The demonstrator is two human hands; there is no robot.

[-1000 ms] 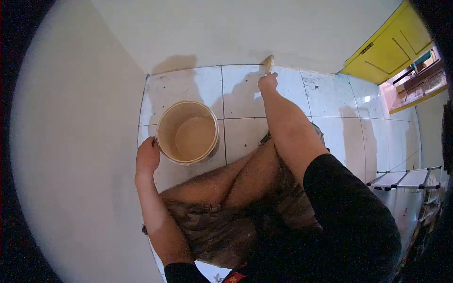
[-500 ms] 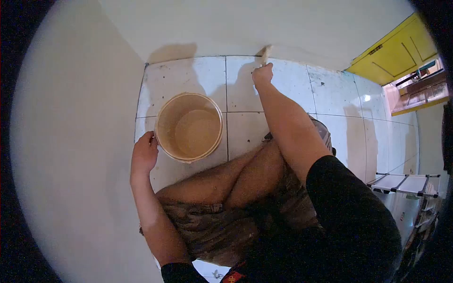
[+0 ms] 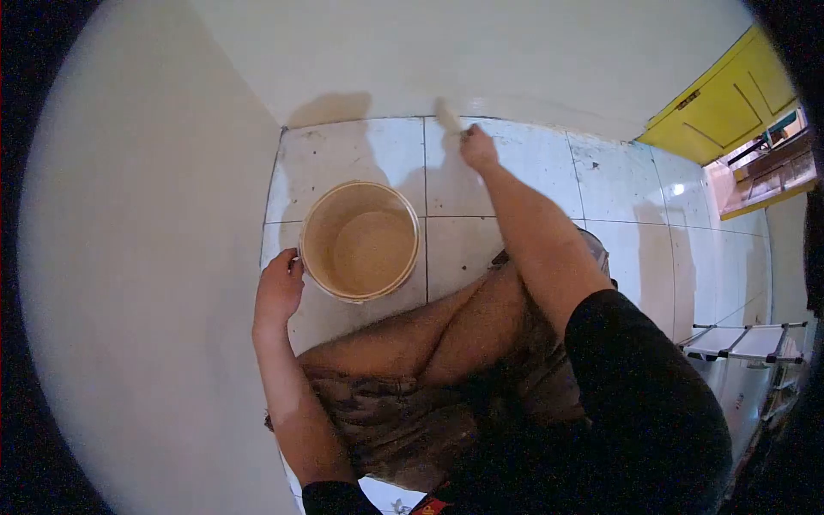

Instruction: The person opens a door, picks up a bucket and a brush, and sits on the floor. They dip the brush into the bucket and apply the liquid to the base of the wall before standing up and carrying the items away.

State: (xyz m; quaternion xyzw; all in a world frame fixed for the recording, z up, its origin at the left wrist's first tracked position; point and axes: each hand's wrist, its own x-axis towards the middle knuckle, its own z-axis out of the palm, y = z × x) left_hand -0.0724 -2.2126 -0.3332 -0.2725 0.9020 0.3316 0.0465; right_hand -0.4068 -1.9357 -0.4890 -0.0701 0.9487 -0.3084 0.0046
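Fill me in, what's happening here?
A person sits on a tiled floor. The right hand holds a pale brush-like tool, slightly blurred, out at the foot of the wall ahead. The left hand is at the left side of an open bucket with beige contents; whether it grips the rim isn't clear.

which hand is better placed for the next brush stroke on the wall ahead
Probably the right hand: it holds the brush near the foot of that wall, while the left hand is at the bucket, farther away.
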